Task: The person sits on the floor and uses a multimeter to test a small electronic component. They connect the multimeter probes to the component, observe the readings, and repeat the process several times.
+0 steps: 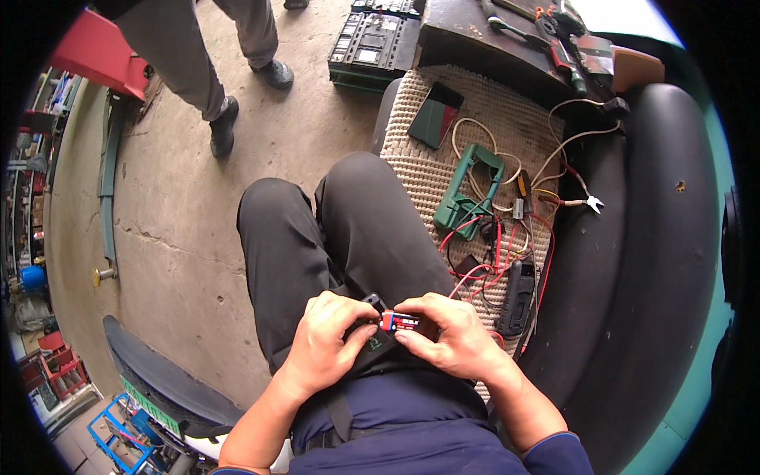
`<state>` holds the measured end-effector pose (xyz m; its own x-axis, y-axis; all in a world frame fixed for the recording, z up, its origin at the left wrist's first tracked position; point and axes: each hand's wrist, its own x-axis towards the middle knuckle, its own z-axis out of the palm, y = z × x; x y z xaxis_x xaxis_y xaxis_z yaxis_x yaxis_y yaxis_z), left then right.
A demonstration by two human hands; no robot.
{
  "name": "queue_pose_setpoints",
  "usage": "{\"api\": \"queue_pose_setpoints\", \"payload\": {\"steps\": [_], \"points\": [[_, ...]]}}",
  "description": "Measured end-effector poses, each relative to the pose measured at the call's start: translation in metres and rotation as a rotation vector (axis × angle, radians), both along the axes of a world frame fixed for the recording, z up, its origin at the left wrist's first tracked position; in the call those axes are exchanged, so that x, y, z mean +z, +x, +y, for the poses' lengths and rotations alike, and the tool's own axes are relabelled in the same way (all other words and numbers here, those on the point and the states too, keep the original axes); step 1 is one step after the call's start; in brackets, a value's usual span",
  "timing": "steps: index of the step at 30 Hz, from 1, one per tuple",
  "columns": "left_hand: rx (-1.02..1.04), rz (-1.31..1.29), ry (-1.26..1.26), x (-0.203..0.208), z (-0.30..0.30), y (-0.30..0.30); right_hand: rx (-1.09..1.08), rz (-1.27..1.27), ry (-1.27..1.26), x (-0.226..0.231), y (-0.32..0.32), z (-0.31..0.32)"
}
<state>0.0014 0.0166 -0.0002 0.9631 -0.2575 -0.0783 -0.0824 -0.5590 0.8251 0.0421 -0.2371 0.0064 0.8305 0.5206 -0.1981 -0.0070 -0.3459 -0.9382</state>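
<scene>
Above my lap, my right hand [451,336] pinches a small block battery [401,321], red, blue and dark, between thumb and fingers. My left hand [331,336] is closed at the battery's left end, thumb and forefinger pressed together. What those fingertips grip is too small to make out. A small black part [374,302] shows just above the fingertips, and I cannot tell whether it is attached to anything. Right of my right hand, a black handheld device [518,298] lies on the woven seat mat, beside tangled red and black test leads [497,244].
On the woven mat [405,170] lie a green plastic frame [467,190], a dark flat case [435,116] and a white clamp [594,204] on a cable. Tools, including red-handled ones [560,57], rest on the dark box. A battery pack [372,43] and a standing person's legs [194,59] are ahead.
</scene>
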Motion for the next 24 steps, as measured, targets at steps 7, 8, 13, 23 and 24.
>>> {"api": "queue_pose_setpoints", "payload": {"steps": [7,8,13,23,24], "points": [[0.004,-0.022,-0.052,-0.004,0.004,0.001,0.028,0.017,-0.077,-0.003,-0.005,0.006],[0.007,-0.035,-0.064,-0.006,0.003,0.001,0.015,0.014,-0.063,-0.007,-0.007,0.006],[0.014,-0.065,-0.102,-0.012,0.0,0.0,-0.087,0.304,0.015,-0.012,-0.01,0.001],[-0.042,-0.12,-0.105,-0.013,-0.003,0.009,-0.073,0.318,0.024,-0.015,-0.003,-0.002],[-0.056,-0.124,-0.111,-0.015,-0.002,0.01,-0.063,0.323,0.025,-0.015,-0.003,-0.003]]}}
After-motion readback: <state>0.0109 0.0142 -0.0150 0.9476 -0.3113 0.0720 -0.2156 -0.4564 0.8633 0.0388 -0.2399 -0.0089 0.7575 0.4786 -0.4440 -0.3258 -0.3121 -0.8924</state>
